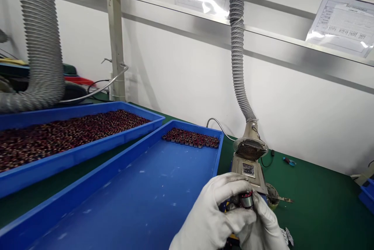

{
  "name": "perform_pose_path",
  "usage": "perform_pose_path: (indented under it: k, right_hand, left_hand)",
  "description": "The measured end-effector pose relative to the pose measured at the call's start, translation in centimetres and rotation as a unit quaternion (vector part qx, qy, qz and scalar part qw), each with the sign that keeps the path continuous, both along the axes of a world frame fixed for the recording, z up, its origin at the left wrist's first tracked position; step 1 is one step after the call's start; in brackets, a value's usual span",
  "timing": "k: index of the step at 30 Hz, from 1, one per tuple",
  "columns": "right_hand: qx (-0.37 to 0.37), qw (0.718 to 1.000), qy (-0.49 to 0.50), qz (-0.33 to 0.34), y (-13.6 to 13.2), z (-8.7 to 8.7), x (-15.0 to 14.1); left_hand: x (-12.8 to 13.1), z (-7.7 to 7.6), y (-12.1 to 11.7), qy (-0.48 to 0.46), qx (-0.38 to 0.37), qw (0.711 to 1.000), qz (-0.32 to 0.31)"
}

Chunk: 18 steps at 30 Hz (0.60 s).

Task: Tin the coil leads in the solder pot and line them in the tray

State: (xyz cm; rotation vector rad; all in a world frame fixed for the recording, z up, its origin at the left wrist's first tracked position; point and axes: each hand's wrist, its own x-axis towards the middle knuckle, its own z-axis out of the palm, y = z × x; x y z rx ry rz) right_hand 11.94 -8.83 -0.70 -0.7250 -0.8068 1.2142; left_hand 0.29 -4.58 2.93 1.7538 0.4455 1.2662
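Observation:
Both of my hands wear white gloves and meet at the lower right of the head view. Between the fingers of my left hand (212, 215) is a small round motor part (246, 200), a silvery metal cylinder with red and dark windings at its top. My right hand (267, 218) pinches the same part from the right side. The glove fingers are stained grey. Just beyond the hands is a metal solder pot (257, 176) with a square opening of shiny metal. Some dark and yellow items below the hands are mostly hidden.
A blue tray (137, 203) with rows of similar parts (191, 137) at its far end lies left of my hands. Another blue tray (146, 127) full of parts is farther left. A fume hose (238, 47) hangs above the pot; pliers (289, 161) lie on the green table (321, 203).

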Motion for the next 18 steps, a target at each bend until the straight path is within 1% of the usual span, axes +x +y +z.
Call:
perform_pose_path:
  k: [3, 5, 7, 9, 11, 12, 15, 17, 18]
  right_hand:
    - [0.001, 1.0, -0.005, -0.019, 0.3, 0.0, -0.2]
    - [0.003, 1.0, -0.01, -0.019, 0.7, -0.1, -0.2]
    - [0.001, 1.0, -0.014, -0.018, 0.9, -0.3, -0.1]
    - [-0.004, 1.0, -0.014, -0.024, 1.0, -0.6, 0.3]
    - [-0.008, 0.999, -0.012, -0.035, 0.8, -0.9, 0.7]
    - [-0.008, 0.999, -0.011, -0.039, 0.7, -1.0, 0.9]
    - [0.004, 1.0, -0.005, -0.029, 0.6, -1.1, 1.0]
    - [0.013, 1.0, -0.003, -0.017, 0.6, -1.1, 0.8]
    - [0.014, 1.0, -0.003, -0.013, 0.6, -1.1, 0.7]
  left_hand:
    - [0.2, 0.0, 0.4, -0.062, -0.084, 0.994, -0.043]
    - [0.3, -0.4, 0.6, -0.106, -0.138, 0.983, -0.06]
    - [0.2, -0.9, 0.8, -0.146, -0.18, 0.971, -0.048]
    - [-0.2, -1.4, 1.0, -0.178, -0.204, 0.963, -0.01]
    - [-1.0, -1.4, 1.1, -0.167, -0.216, 0.962, 0.007]
    - [-1.3, -1.2, 1.1, -0.146, -0.223, 0.964, 0.001]
    - [-1.8, -0.2, 0.8, -0.046, -0.232, 0.971, -0.04]
    - [-1.4, 0.4, 0.4, -0.034, -0.245, 0.968, -0.049]
    - [-1.1, 0.5, 0.3, -0.044, -0.256, 0.964, -0.053]
